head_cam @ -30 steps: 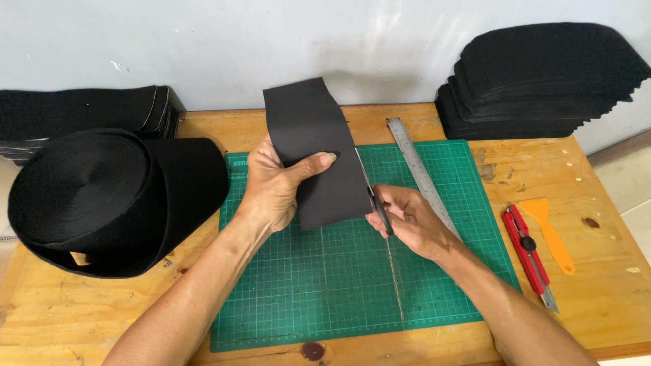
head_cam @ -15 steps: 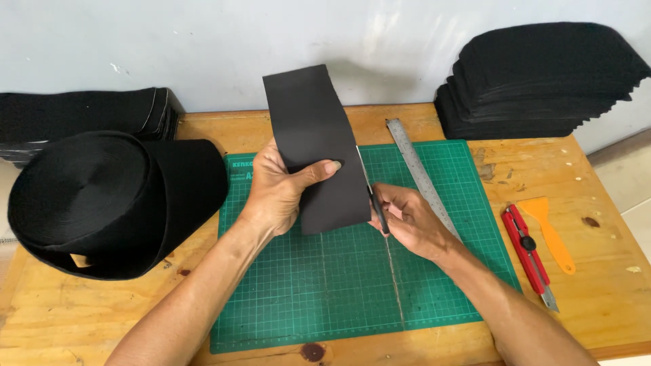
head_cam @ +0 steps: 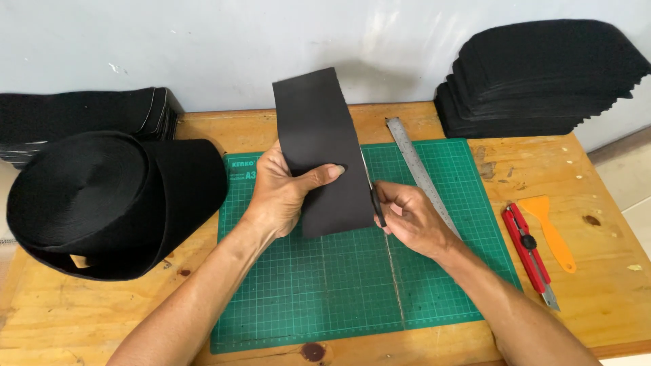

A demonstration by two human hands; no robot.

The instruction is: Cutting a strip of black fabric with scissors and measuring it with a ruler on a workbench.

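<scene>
Left hand (head_cam: 281,193) raised above green mat (head_cam: 434,291), thumb clamped across front; right hand (head_cam: 410,217) just right, fingers curled closed.

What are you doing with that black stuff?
A person's left hand holds up a black piece of fabric over a green cutting mat. The right hand grips a dark-handled tool at the piece's right edge; its blade is hard to make out. A metal ruler lies on the mat. A big black roll sits to the left, a stack of cut pieces at the back right, and a red knife and orange scraper lie to the right.
</scene>
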